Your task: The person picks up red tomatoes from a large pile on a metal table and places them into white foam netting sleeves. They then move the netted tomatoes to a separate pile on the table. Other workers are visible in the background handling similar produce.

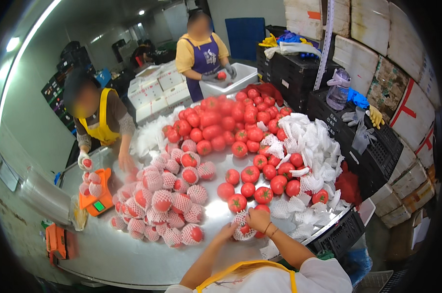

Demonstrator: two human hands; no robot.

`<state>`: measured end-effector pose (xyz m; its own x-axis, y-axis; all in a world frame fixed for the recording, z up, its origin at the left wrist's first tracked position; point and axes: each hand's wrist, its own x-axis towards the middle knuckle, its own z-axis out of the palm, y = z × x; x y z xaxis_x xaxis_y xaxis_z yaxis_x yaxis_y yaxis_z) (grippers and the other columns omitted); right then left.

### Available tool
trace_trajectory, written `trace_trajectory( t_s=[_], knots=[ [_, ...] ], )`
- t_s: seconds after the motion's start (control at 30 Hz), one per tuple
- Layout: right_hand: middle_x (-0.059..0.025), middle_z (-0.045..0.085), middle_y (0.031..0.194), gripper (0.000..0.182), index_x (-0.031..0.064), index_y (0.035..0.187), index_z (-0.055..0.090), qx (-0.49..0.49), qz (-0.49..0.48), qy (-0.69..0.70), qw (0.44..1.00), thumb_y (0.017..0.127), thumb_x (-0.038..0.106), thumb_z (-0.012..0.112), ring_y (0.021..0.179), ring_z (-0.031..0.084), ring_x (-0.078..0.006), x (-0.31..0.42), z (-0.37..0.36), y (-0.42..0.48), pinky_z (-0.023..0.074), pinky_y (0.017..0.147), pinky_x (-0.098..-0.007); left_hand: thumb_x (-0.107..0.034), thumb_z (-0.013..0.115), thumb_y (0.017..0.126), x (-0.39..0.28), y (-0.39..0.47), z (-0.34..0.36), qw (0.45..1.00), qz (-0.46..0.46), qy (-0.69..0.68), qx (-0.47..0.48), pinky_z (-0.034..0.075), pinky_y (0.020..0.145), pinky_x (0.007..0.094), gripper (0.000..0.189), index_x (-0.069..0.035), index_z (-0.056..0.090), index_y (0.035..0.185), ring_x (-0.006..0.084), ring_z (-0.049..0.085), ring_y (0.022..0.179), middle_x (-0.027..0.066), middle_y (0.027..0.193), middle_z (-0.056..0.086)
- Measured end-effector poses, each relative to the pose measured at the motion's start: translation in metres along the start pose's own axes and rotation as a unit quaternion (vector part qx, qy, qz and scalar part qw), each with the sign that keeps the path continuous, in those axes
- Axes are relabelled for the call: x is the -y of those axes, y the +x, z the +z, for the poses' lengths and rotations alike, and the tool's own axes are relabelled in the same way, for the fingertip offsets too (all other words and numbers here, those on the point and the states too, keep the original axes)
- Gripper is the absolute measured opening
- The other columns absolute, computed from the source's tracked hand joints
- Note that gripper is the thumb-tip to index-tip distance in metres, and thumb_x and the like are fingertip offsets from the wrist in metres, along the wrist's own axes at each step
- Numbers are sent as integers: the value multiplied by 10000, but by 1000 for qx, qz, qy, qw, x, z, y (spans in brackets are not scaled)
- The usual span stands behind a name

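Note:
Low on the metal table, my left hand (227,232) and my right hand (259,220) hold one tomato in a white foam net sleeve (244,227) between them. The net covers much of its red skin. Bare tomatoes (263,195) lie just beyond my hands, and part of one shows beneath my right wrist. To the right spreads a heap of loose white foam net sleeves (309,143). On the left is a pile of tomatoes in foam nets (162,200). A larger heap of bare tomatoes (213,124) sits farther back, partly blurred.
An orange scale (99,197) carrying netted tomatoes stands at the left, near a co-worker in a yellow apron (109,117). Another co-worker (206,58) holds a tomato over a white foam box (243,73). Black crates (367,146) with a bottle (338,89) and gloves line the right.

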<state>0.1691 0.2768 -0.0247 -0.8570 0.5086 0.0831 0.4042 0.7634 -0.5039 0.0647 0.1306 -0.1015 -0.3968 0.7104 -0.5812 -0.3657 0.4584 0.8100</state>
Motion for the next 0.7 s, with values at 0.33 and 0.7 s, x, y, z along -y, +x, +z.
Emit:
trace_trajectory(
  t_s=[0.33,0.7],
  knots=[
    [-121,576,674,203,35,841,543,40,-42,280,958,789,230,520,628,574,-233,-10,11,-5,453,563,-341,-306,578,779,-47,-61,12,954,-12,-254,162,461,822,409,566,-50,340,1224,244,526,996,132,1173,460],
    [-62,531,1112,331,49,1121,491,262,104,806,520,871,264,463,998,516,-157,5,3,6,409,881,-317,-504,608,632,-71,-104,13,873,111,-396,260,321,937,461,827,-127,296,1298,287,345,1194,118,1307,350]
  ],
)
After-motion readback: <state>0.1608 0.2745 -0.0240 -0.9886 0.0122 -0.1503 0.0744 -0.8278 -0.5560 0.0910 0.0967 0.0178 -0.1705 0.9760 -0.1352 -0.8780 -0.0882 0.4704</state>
